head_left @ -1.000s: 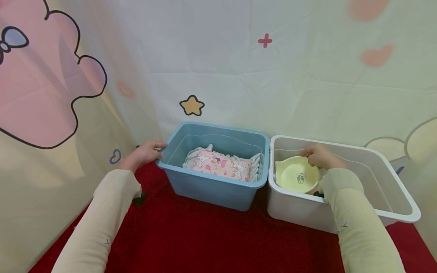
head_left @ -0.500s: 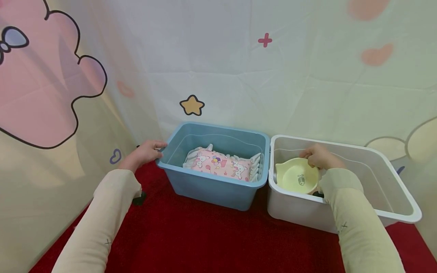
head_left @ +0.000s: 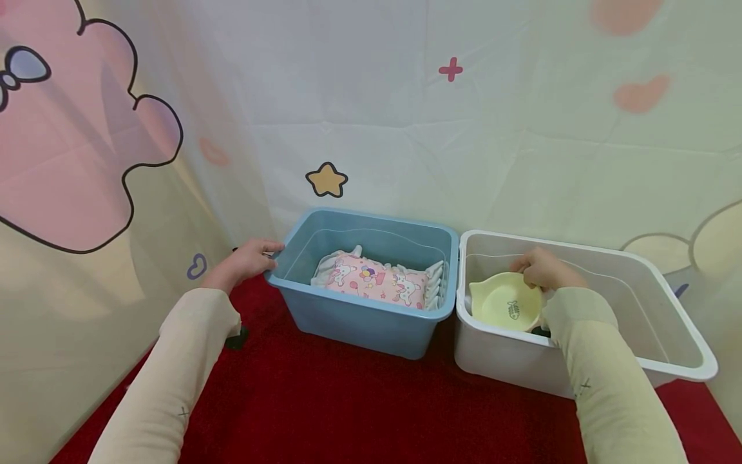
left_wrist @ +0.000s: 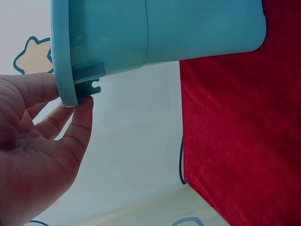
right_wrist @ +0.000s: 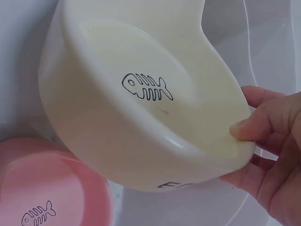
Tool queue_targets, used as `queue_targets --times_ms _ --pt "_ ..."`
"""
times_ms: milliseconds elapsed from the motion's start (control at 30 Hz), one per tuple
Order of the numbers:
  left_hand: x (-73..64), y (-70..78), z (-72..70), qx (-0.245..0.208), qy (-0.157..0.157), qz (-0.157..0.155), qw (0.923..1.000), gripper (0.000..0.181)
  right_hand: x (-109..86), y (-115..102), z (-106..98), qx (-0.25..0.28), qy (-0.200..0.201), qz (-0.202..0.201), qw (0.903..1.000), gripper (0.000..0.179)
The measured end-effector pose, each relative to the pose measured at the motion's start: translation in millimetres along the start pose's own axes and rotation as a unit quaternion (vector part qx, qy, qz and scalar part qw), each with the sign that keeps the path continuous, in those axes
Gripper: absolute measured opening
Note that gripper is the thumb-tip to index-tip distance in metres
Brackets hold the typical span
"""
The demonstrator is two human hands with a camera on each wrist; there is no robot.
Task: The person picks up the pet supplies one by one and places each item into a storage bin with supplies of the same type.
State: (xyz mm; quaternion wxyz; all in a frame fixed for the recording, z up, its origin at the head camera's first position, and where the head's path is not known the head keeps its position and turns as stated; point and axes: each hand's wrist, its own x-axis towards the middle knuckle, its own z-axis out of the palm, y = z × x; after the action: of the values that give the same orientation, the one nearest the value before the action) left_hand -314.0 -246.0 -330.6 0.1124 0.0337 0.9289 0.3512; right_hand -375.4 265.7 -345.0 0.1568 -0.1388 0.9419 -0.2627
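My left hand (head_left: 246, 261) grips the left rim of a light blue plastic bin (head_left: 353, 319), thumb and fingertips on either side of the lip, as the left wrist view shows. Inside that bin lies a small pink printed pillow (head_left: 377, 280) with white ruffled ends. My right hand (head_left: 545, 267) reaches into the white bin (head_left: 504, 361) and pinches the rim of a pale yellow pet bowl (right_wrist: 155, 122) with a fishbone print. The bowl is tilted. Below it in the right wrist view sits a pink bowl (right_wrist: 47, 188) with the same print.
The two bins stand side by side on a red cloth (head_left: 359, 412), their rims nearly meeting. Close behind them hangs a printed fabric backdrop (head_left: 382, 154). Beside the left wrist is a small dark object (head_left: 236, 338).
The yellow bowl has shifted slightly downward and to the right in the head view, with the right hand still on its rim. The left hand has stayed in place.
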Motion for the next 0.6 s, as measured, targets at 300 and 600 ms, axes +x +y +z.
queue_targets --times_ms 300,600 --pt "0.6 -1.3 -0.6 0.0 -0.001 0.0 1.0 0.051 0.8 -1.6 1.1 -0.005 -0.013 0.012 0.9998 0.054" --pt "1.5 -2.3 -0.5 0.0 -0.001 0.0 1.0 0.051 3.5 -1.8 3.4 -0.014 -0.029 0.036 0.9988 0.053"
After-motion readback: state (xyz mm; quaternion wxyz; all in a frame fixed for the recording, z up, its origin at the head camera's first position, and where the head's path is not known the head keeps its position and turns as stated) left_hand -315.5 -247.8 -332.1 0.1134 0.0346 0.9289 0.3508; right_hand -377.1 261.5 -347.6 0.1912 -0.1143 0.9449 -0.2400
